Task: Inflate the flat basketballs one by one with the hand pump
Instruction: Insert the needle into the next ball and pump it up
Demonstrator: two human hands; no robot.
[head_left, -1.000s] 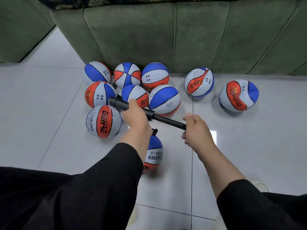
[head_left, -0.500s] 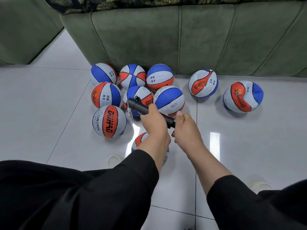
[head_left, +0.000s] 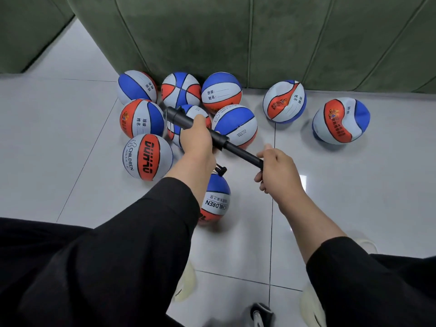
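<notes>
A black hand pump (head_left: 219,138) slants across the middle of the view. My left hand (head_left: 195,138) grips its barrel. My right hand (head_left: 277,168) grips the handle at the end of the drawn-out rod. A short black hose (head_left: 220,171) drops from the pump to a red, white and blue basketball (head_left: 215,200) on the floor under my left forearm, which partly hides it. Two dented, flat basketballs lie apart at the right, one (head_left: 284,102) nearer the sofa and one (head_left: 341,120) farther right.
Several round red, white and blue basketballs (head_left: 147,156) cluster at the foot of a green sofa (head_left: 259,38). The floor is glossy white tile (head_left: 354,197). Pale slippers (head_left: 186,282) show near my black sleeves, and a small dark object (head_left: 259,312) lies at the bottom edge.
My right hand has pulled the handle back out to the right after pushing it in against the barrel. My left hand keeps its hold on the barrel.
</notes>
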